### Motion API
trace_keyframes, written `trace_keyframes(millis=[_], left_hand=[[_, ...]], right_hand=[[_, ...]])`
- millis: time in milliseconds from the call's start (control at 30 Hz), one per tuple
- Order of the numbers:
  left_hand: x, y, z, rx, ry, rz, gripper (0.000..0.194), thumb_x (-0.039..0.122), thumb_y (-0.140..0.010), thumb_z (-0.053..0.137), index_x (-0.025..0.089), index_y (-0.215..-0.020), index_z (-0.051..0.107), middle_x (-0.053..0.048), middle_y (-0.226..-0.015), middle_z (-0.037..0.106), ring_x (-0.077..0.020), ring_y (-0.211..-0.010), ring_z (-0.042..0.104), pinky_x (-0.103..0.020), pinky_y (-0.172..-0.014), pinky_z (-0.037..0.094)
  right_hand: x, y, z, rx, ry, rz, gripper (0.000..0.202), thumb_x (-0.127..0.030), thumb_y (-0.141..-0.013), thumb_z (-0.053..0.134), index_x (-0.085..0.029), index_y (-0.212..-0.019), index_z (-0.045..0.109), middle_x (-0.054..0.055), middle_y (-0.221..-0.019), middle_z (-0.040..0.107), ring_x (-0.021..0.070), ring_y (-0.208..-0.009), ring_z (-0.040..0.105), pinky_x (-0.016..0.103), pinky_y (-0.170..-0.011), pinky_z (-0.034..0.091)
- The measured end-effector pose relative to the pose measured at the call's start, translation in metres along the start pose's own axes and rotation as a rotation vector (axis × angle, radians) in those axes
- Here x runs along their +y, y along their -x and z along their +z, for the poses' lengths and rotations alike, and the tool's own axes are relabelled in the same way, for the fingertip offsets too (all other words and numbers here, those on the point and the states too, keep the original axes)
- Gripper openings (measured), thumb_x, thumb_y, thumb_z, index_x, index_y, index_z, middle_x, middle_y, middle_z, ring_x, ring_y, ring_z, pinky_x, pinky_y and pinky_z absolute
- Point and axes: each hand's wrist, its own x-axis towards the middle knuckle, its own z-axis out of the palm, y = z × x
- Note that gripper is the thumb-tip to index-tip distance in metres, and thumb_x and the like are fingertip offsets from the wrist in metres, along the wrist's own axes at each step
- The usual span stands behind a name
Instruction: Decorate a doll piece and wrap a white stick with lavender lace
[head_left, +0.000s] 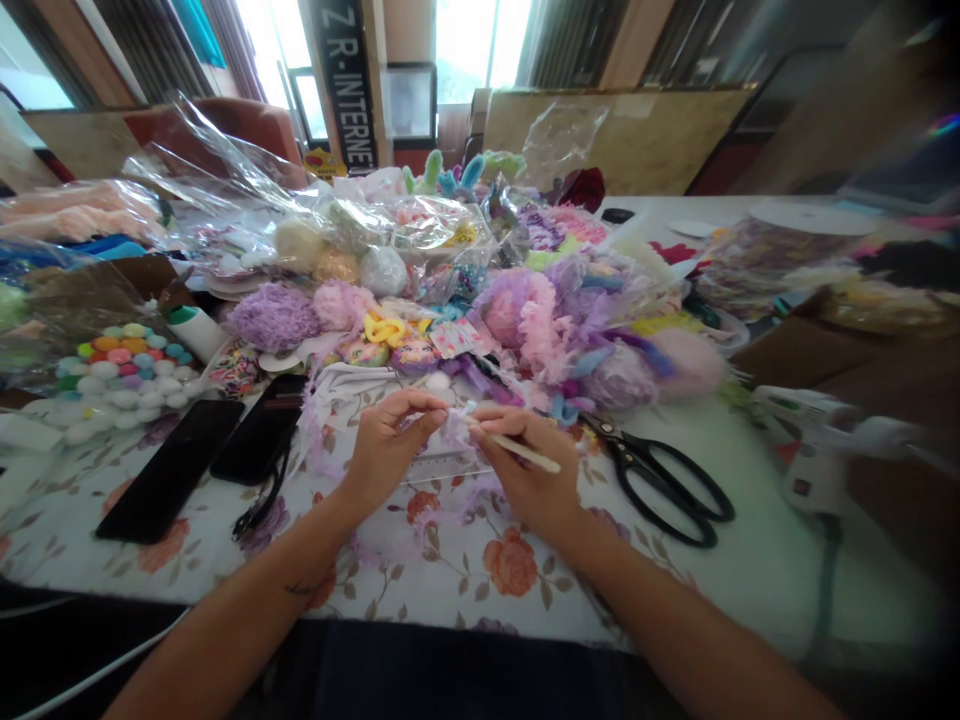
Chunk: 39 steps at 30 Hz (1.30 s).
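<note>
My left hand [394,440] pinches one side of a small piece of fluffy lilac yarn [454,430] above the flowered tablecloth. Held like a pen in my right hand [532,465] is a pale, thin crochet hook [525,452], its tip hidden at the yarn between both hands. Lilac yarn strands trail down onto the cloth below and to the left. A clear ruler [442,468] lies under the hands. The exact shape of the yarn piece is too small to tell.
Black scissors [660,480] lie right of my right hand, with a white glue gun [814,450] beyond them. Two black phones [171,470] lie at the left. Yarn balls [274,315], pompoms [127,370] and plastic bags pile up behind. The flowered tablecloth [465,580] ends at the near edge.
</note>
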Motion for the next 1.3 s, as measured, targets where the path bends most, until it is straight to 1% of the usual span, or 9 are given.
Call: trace_keyframes(millis=[133,267,367,433,567,733,900,1067,1300], left_hand=[[-0.0011,-0.0001,-0.002,0.042,-0.067,0.04,0.017,0.035,-0.085,0.063,0.021,-0.09,0.072,-0.003,-0.086,0.07,-0.0139,-0.075,0.064,-0.024,-0.067,0.052],[0.0002,-0.0013,-0.0027,0.086,-0.155,0.235,0.016,0.033,-0.079,0.071,0.022,-0.091,0.072,-0.005,-0.095,0.071,-0.0186,-0.091,0.066,-0.031,-0.085,0.052],[0.002,-0.0012,-0.0006,0.069,-0.238,0.399,0.015,0.027,-0.076,0.075,0.022,-0.09,0.074,-0.005,-0.092,0.072,-0.0183,-0.089,0.066,-0.032,-0.084,0.053],[0.0029,-0.0005,0.0013,0.064,-0.252,0.442,0.011,0.025,-0.078,0.073,0.022,-0.088,0.074,-0.005,-0.089,0.072,-0.0171,-0.084,0.067,-0.031,-0.08,0.054],[0.0051,0.001,0.003,0.052,-0.21,0.405,0.01,0.023,-0.08,0.07,0.022,-0.088,0.076,-0.005,-0.087,0.073,-0.0165,-0.08,0.067,-0.029,-0.076,0.055],[0.0063,0.0002,0.0003,-0.009,-0.094,0.219,0.009,0.027,-0.078,0.072,0.023,-0.084,0.077,-0.005,-0.086,0.074,-0.0184,-0.081,0.068,-0.03,-0.076,0.055],[0.0035,-0.0021,-0.0014,-0.032,0.024,0.054,0.011,0.03,-0.072,0.077,0.022,-0.079,0.077,-0.004,-0.078,0.072,-0.0163,-0.071,0.065,-0.025,-0.061,0.054],[0.0022,-0.0034,-0.0018,-0.013,0.024,0.054,0.009,0.03,-0.071,0.078,0.022,-0.076,0.076,-0.004,-0.081,0.072,-0.016,-0.072,0.065,-0.025,-0.061,0.053],[0.0043,-0.0012,-0.0015,0.045,-0.081,0.161,0.005,0.026,-0.073,0.076,0.022,-0.071,0.076,-0.003,-0.078,0.073,-0.0171,-0.074,0.067,-0.028,-0.069,0.054]], right_hand=[[0.0015,-0.0045,0.0018,0.054,-0.202,0.248,0.011,-0.021,-0.079,0.071,-0.02,-0.073,0.062,0.002,-0.081,0.073,0.0105,-0.055,0.059,0.023,-0.048,0.048],[0.0021,-0.0064,0.0025,0.018,-0.293,0.332,0.012,-0.023,-0.078,0.072,-0.02,-0.071,0.062,0.002,-0.079,0.072,0.0087,-0.051,0.053,0.022,-0.045,0.043],[0.0008,-0.0058,0.0032,-0.019,-0.309,0.337,0.013,-0.024,-0.076,0.074,-0.02,-0.071,0.063,0.002,-0.079,0.071,0.0103,-0.055,0.055,0.023,-0.047,0.044],[0.0004,-0.0054,0.0035,-0.036,-0.347,0.356,0.014,-0.025,-0.076,0.074,-0.02,-0.07,0.062,0.002,-0.079,0.071,0.0104,-0.056,0.056,0.023,-0.047,0.044],[0.0024,-0.0057,0.004,-0.048,-0.478,0.462,0.017,-0.027,-0.076,0.075,-0.019,-0.071,0.06,0.002,-0.08,0.071,0.0072,-0.049,0.049,0.021,-0.042,0.038],[0.0044,-0.0083,0.0038,-0.1,-0.674,0.633,0.024,-0.028,-0.072,0.077,-0.019,-0.07,0.055,-0.001,-0.076,0.068,0.0053,-0.047,0.046,0.018,-0.039,0.031],[0.0036,-0.0105,0.0008,-0.149,-0.756,0.775,0.03,-0.031,-0.067,0.08,-0.019,-0.07,0.052,-0.003,-0.069,0.063,0.0053,-0.046,0.043,0.018,-0.037,0.027],[0.0058,-0.0094,-0.0006,-0.19,-0.804,0.83,0.03,-0.03,-0.068,0.08,-0.019,-0.069,0.052,-0.007,-0.054,0.054,0.0052,-0.043,0.039,0.017,-0.036,0.022],[0.0062,-0.0076,0.0028,-0.193,-0.786,0.854,0.031,-0.031,-0.067,0.081,-0.019,-0.07,0.052,-0.007,-0.053,0.053,0.005,-0.043,0.039,0.017,-0.036,0.022]])
